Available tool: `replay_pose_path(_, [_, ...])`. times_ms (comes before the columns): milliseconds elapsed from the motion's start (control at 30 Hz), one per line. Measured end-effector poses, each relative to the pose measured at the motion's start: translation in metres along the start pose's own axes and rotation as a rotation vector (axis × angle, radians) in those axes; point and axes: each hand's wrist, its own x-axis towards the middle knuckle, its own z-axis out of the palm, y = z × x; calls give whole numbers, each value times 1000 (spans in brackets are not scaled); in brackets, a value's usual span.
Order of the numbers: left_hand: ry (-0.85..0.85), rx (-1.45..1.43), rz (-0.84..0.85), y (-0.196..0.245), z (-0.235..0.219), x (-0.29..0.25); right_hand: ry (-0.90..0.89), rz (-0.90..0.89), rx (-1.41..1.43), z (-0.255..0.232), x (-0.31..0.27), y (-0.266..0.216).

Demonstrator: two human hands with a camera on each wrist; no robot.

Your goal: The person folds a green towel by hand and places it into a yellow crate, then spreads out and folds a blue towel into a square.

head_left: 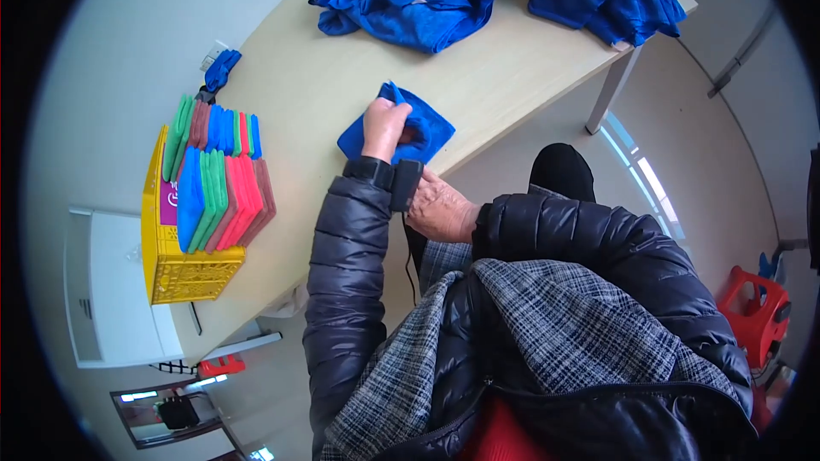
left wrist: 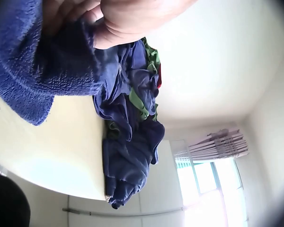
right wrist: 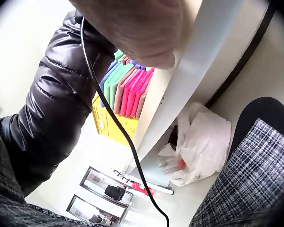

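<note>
A blue towel [head_left: 434,129] lies partly folded on the table, a corner sticking up. My left hand [head_left: 386,126] grips a raised fold of it; in the left wrist view the thumb and fingers press into the thick, fuzzy blue towel [left wrist: 66,71]. My right hand [head_left: 440,209] is at the table's front edge, just below the left wrist and its black camera box [head_left: 407,186]. That box and wrist hide most of its fingers, so I cannot tell whether it holds anything. In the right wrist view, part of the right hand [right wrist: 137,33] fills the top.
Heaped blue cloths [head_left: 418,0] cover the table's far end. A yellow crate [head_left: 196,280] with rows of folded coloured cloths [head_left: 226,196] stands at left. A white bag [right wrist: 203,142] is below the table. A black cable [right wrist: 118,120] hangs near the right hand.
</note>
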Motion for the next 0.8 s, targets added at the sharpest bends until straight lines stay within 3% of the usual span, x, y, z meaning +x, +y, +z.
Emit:
replay_pose_path(67, [-7,3,-49,4,7,-12,22,-18,-1,0,1,2])
replay_pose_path(233, [42,-206,24,8,-18,-46,13,13,57,-4,-1,3])
replay_pose_path(300, [221,10,264,-12,-41,-63,57,32,37,-6,-3,3])
replay_pose_path(333, [217,14,260,-24,-47,-68,58,37,42,-8,-3,4])
replay_pose_path(433, [334,388,587,-74,-62,-87,86,31,28,-5,-3,3])
replay_pose_path(600, [279,528,557,-87,-36,-102,116,30,-13,-5,-2,-1])
replay_pose_path(700, [232,758,526,-87,-33,-102,-228,47,77,-41,3,-6])
replay_pose_path(733, [241,746,528,-86,-33,-102,-236,41,65,-61,13,-6])
replay_pose_path(800, [254,841,573,-88,-34,-104,-451,146,290,-99,40,-3])
